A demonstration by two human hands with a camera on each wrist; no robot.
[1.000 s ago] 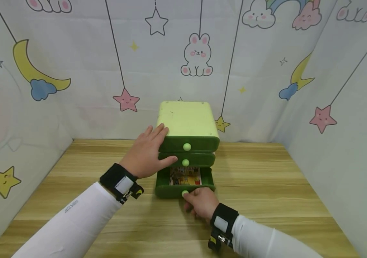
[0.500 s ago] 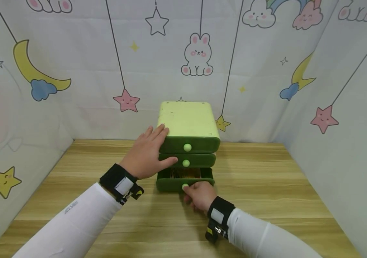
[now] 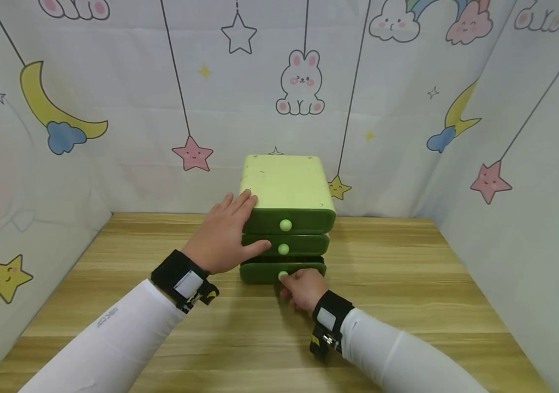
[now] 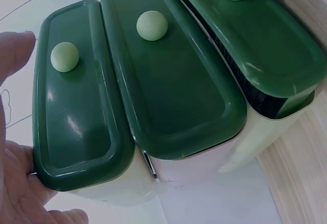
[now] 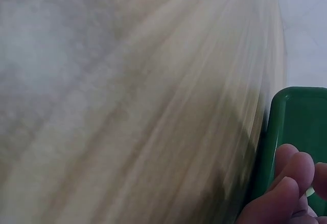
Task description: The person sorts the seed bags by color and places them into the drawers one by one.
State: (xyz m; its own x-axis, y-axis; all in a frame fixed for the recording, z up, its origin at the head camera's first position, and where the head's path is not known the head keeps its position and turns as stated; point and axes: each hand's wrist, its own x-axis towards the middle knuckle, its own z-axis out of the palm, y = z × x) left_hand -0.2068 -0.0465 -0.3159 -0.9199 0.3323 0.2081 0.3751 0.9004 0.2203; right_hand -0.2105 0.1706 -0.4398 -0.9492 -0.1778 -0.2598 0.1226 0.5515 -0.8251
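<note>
A small drawer cabinet (image 3: 286, 180) with a pale yellow-green top and three dark green drawers stands on the table. My left hand (image 3: 225, 234) rests against its upper left side, fingers straight on the top's edge and thumb across the front of the middle drawer (image 3: 309, 244). With thumb and fingers, my right hand (image 3: 305, 289) pinches the round light green knob (image 3: 283, 275) of the bottom drawer (image 3: 260, 273). That drawer sticks out slightly, leaving a dark gap in the left wrist view; its contents are hidden. The top drawer (image 4: 76, 106) and the middle one are closed.
The wood-grain table (image 3: 382, 305) extends around the cabinet. Behind and at both sides hangs a white cloth (image 3: 137, 109) printed with stars, moons and rabbits. Black straps with small devices sit on both wrists.
My right hand has pushed the bottom drawer inward, away from me. The picture-printed item inside has gone out of sight. My left hand has stayed in place.
</note>
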